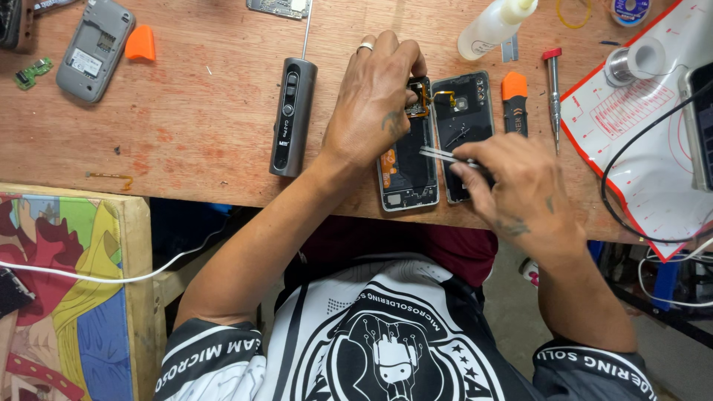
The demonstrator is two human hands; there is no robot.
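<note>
Metal tweezers [445,157] sit pinched between the thumb and fingers of the right hand [520,189], their long axis running nearly level across the bench, tips pointing toward the person's left and slightly away. The tips lie over the lower half of an opened phone body [408,167], just past the right fingertips.

That phone body stands with its long axis running away from the person, top end far, bottom end at the wooden table [200,126] edge. The left hand [375,100] presses down on its upper end, fingers curled together and bearing on the parts there; a ring shows on one finger. An orange flex cable [444,94] bridges from under those fingertips to the detached back cover [462,122], which lies parallel, just beside the phone body, on the right-hand side of the fingers.

A grey handheld tool [290,119] lies left of the left hand, also pointing away.
</note>
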